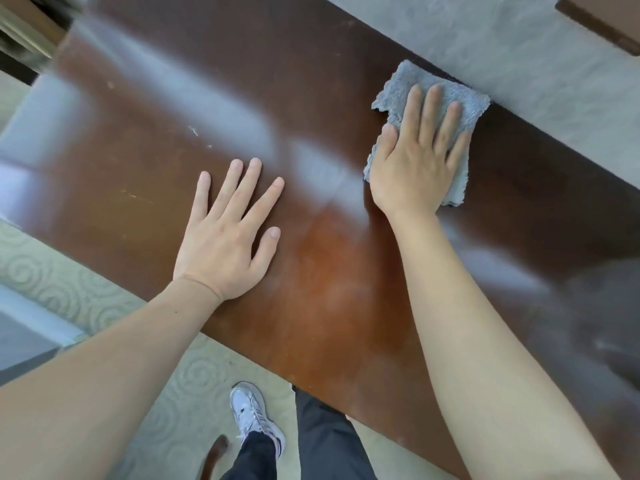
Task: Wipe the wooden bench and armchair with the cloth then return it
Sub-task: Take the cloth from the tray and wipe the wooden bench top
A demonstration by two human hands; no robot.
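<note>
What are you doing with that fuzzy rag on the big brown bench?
A person is wiping a wooden bench. The right hand lies flat on a grey cloth and presses it against the bench top near the far edge, by the wall. The left hand rests open and flat on the bare wood, holding nothing. The person stands at the near side; one white shoe shows on the patterned carpet.

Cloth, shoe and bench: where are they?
cloth [401,88]: head view, its fuzzy top corner.
shoe [254,415]: head view, its laced top.
bench [145,161]: head view, bare brown wood.
</note>
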